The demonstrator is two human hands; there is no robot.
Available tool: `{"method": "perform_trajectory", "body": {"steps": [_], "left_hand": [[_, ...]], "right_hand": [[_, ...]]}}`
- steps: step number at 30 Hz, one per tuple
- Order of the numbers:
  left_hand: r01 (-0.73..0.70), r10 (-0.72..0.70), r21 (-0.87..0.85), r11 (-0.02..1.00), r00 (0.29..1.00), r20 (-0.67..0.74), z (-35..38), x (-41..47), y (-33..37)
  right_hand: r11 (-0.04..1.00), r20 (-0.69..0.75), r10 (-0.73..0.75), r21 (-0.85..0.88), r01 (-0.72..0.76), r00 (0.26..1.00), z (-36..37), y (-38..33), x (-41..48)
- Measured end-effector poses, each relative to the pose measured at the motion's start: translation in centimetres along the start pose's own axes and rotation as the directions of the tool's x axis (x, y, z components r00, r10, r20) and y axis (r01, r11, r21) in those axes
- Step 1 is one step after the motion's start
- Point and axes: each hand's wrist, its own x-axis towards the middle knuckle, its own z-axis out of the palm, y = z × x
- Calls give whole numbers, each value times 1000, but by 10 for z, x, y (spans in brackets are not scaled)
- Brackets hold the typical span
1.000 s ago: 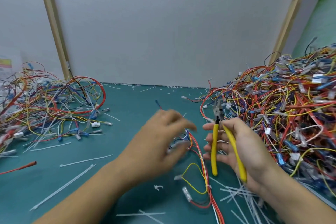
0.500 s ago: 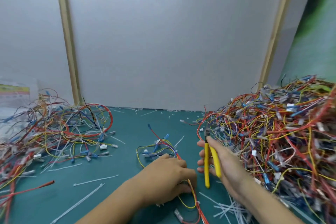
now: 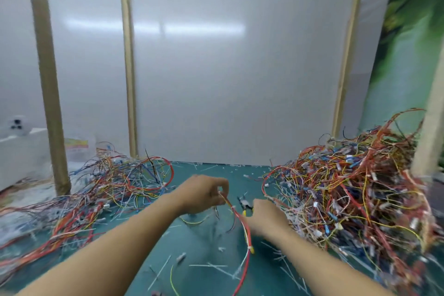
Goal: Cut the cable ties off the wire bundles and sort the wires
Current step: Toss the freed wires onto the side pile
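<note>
On my table (image 3: 211, 171), grip of left hand (image 3: 201, 193) pinching a red wire bundle (image 3: 242, 223), grip of right hand (image 3: 266, 220) wrapped round cutters (image 3: 245, 205).

The left hand (image 3: 204, 193) is now raised off the green mat (image 3: 204, 250), where it pressed on the wire bundle (image 3: 243, 224) half a second ago. It pinches the bundle's top end, so the red, white and yellow strands hang down. The right hand (image 3: 266, 220) sits closer to the bundle. Its cutters (image 3: 244, 205) now seem to point leftward, though blur hides the handles.
</note>
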Motion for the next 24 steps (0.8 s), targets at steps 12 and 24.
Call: {"method": "perform_trajectory", "body": {"steps": [12,24], "left_hand": [[149,-96,122,981,928,-361,-31,-34,2],[138,-148,-61,989,820,-552,-91,-11,23]], "right_hand": [[843,44,-119,532,78,992,-21,-15,-26],[128,-8,-410,990,65,912,-157,-28,-52]]}}
